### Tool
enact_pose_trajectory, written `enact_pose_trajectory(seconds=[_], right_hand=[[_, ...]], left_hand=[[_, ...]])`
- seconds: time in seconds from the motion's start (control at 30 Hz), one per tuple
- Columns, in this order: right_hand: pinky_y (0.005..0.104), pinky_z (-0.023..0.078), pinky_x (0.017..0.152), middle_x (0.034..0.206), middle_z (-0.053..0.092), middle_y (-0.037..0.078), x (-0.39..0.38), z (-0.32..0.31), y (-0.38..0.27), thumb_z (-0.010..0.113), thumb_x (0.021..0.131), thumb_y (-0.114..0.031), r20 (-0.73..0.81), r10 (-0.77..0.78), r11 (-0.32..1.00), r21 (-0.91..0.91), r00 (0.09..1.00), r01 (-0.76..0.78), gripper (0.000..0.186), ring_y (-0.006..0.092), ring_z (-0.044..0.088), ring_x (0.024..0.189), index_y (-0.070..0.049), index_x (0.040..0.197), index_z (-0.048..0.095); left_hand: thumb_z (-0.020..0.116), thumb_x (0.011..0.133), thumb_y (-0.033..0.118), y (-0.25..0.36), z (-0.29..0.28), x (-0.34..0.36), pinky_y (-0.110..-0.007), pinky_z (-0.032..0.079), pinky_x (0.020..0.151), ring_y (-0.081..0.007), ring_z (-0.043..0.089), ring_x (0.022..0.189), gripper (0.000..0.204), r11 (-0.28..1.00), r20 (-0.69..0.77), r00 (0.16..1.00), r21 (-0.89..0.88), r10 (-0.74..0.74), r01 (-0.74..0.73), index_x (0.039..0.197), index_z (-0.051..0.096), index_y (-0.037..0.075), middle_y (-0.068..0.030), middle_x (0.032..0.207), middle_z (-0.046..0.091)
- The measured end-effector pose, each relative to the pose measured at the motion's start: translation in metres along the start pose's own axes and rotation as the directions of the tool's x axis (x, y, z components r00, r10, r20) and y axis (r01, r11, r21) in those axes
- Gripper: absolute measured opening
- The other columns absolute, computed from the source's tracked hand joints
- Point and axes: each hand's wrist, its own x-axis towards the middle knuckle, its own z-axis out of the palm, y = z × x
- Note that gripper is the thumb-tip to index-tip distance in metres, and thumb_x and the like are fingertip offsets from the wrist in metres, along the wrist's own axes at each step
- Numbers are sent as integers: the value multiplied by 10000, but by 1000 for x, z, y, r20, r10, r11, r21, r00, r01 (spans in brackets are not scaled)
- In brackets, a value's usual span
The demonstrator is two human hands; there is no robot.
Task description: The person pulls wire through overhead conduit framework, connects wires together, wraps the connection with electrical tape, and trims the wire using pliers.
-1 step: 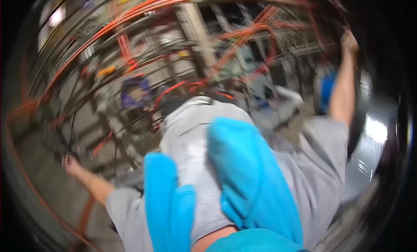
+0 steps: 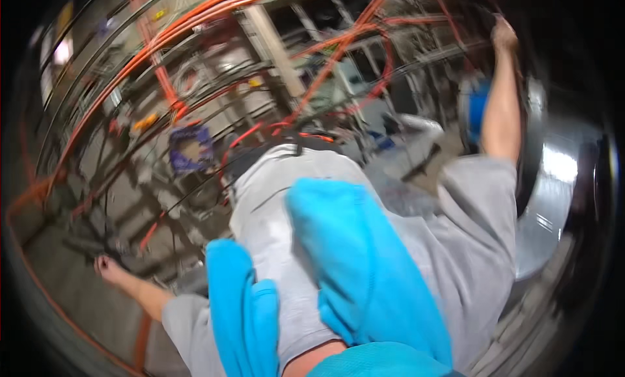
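Orange cables (image 2: 195, 20) arc lengthwise left to right across the far side, beyond the left hand (image 2: 107, 271) and left of the seemingly nearer right hand (image 2: 504, 35); whether either grips anything, I cannot tell.

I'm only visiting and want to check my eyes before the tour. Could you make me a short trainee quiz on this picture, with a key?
1. Multiple choice: what colour is the cloth lying over the grey shirt? (a) red (b) light blue (c) yellow
2. True or false: the person's right grip appears higher in the picture than the left grip.
3. Short answer: which of the person's forearms appears right beside the bright blue object?

Key:
1. b
2. True
3. The right forearm
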Motion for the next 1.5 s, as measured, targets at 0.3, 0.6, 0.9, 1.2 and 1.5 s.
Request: enact_pose_trajectory(seconds=[0.3,0.6,0.9,1.2,1.5], right_hand=[[377,516,904,1030,740,117,68,-67,-46,510,1011,-292,-310,46,995,103,950,-14,304,272,685,984,-98,1041,742],[382,530,888,1036,743,139,70,-92,-3,509,1002,-283,-388,79,997,14,918,-80,302,290,701,995,-99,982,748],[443,540,877,1079,727,153,-5,-49,-151,483,993,-207,106,-141,980,158,984,124,285,331,691,1007,-94,1038,741],[427,474,1011,1067,665,152,-110,76,-405,550,873,-58,28,58,953,296,998,-63,193,348,589,1035,-21,998,692],[419,529,902,1010,701,167,-197,102,-377,604,967,-160,98,222,739,633,970,-233,194,372,647,982,-11,992,726]], left_hand=[[558,833,28,-38,10,4,-335,421,534,-179,426,478,128,976,-334,934,-126,125,-175,716,516,58,-77,670,508],[560,837,5,-60,36,-2,-345,426,513,-187,438,508,123,986,-398,912,-82,100,-144,733,544,68,-60,695,521],[652,936,328,-188,98,-58,-416,508,841,-277,611,947,516,-40,-59,955,996,289,74,1263,563,-60,-195,1174,652],[518,1037,500,-546,419,-407,-385,373,1125,-222,538,1293,669,420,428,41,898,-903,-130,1488,428,15,-150,1405,574],[579,1053,252,-541,400,-455,-188,277,548,-3,337,622,253,303,301,280,952,-911,-38,1146,678,39,92,710,420]])
